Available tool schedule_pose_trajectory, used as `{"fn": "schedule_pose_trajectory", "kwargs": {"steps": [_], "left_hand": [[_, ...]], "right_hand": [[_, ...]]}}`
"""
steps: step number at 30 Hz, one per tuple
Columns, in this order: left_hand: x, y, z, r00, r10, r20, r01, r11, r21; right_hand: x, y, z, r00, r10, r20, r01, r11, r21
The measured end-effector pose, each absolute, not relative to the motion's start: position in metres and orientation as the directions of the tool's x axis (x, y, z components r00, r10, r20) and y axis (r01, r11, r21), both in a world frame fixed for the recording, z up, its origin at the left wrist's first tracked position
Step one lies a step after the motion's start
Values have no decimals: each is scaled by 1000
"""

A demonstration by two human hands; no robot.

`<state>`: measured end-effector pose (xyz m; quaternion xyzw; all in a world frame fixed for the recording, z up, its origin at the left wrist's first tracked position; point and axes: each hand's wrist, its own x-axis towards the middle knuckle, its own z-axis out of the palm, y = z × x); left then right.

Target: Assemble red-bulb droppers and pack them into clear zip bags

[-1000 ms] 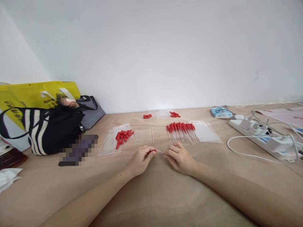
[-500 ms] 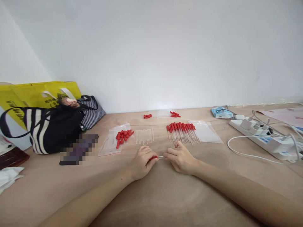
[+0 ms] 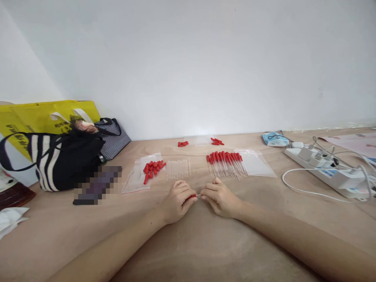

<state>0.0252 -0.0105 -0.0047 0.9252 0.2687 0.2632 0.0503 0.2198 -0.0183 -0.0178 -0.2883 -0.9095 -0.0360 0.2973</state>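
My left hand (image 3: 178, 201) is closed round a red rubber bulb (image 3: 192, 196), mostly covered by the fingers. A thin clear dropper tube (image 3: 199, 196) spans the short gap from the bulb to my right hand (image 3: 219, 197), which pinches its other end. How deep the tube sits in the bulb is hidden. Beyond my left hand lie loose red bulbs (image 3: 152, 168) on a clear zip bag (image 3: 136, 180), beside a row of bare clear tubes (image 3: 178, 169). Past my right hand, several droppers with red bulbs (image 3: 225, 158) lie side by side, bulbs away from me.
Farther back are more tubes (image 3: 202, 141) between two small bulb piles. A plastic bag (image 3: 261, 166) lies right of the droppers. At right are a power strip (image 3: 323, 172) with cables and a blue mask (image 3: 275, 139). Bags (image 3: 67, 160) and a blurred dark flat object (image 3: 98, 186) occupy the left.
My right hand has moved slightly left, closer to my left hand. Less of the tube shows between them. The left hand keeps its hold on the bulb.
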Motion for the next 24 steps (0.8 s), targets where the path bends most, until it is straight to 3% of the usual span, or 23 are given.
{"fn": "schedule_pose_trajectory", "kwargs": {"steps": [12, 19, 21, 24], "left_hand": [[25, -9, -3, 724, 539, 430, 499, -840, 212], [19, -5, -2, 563, 662, 495, 620, -734, 277], [13, -2, 0, 484, 710, 511, 676, -675, 296], [6, 1, 1, 456, 747, 484, 711, -633, 307]], "right_hand": [[218, -15, -16, -657, 547, 519, 566, 812, -139], [221, -10, 0, -625, 623, 471, 698, 715, -19], [235, 0, 1, -504, 698, 509, 765, 635, -112], [263, 22, -1, -162, 823, 544, 827, 413, -380]]}}
